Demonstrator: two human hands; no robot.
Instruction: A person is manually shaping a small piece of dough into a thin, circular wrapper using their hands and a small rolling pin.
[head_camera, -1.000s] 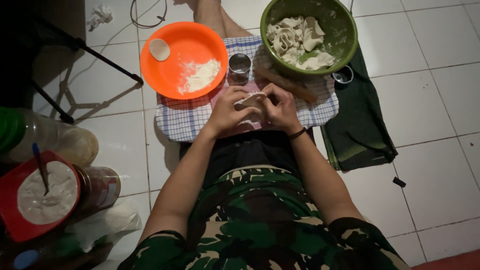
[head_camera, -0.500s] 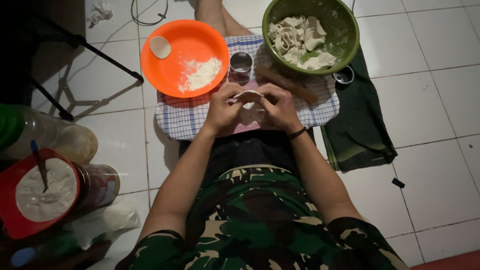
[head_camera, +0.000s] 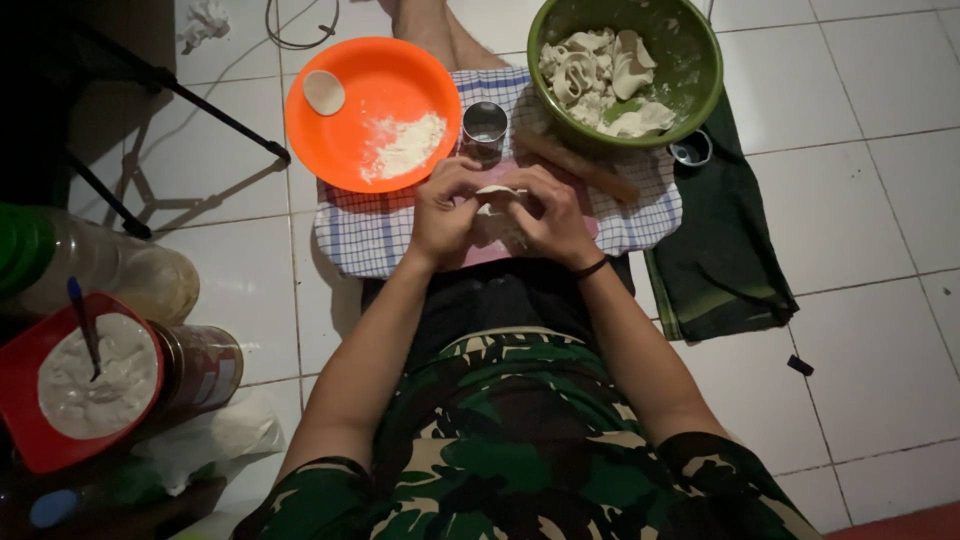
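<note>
A small pale piece of dough (head_camera: 497, 192) is pinched between the left hand (head_camera: 447, 208) and the right hand (head_camera: 553, 214), the fingers of both drawn together and closed on its edges, just above a pink board (head_camera: 470, 250) that lies on a blue-checked cloth (head_camera: 375, 235). The dough looks thin and soft, so it could tear or be squeezed out of shape if the pinch is made too hard, and a piece could slip down onto the board if the hold is loosened unevenly. Just beyond the knuckles a small metal cup (head_camera: 485, 129) stands on the cloth and could be tipped by a forward sweep of either hand. An orange plate (head_camera: 345, 140) with a heap of flour (head_camera: 405, 148) and one pale dough round (head_camera: 323, 92) lies near the left hand; its rim overhangs the cloth and might be nudged. A green bowl (head_camera: 700, 80) filled with folded dough pieces (head_camera: 600, 75) sits beyond the right hand, with a wooden rolling pin (head_camera: 585, 168) lying between bowl and hand, where it could be knocked and rolled. A dark green cloth (head_camera: 715, 260) is spread on the tiled floor (head_camera: 880, 200) to the right. Well apart on the left, a red container (head_camera: 30, 440) of white powder with a spoon (head_camera: 85, 325) stands beside plastic bottles (head_camera: 110, 275).
</note>
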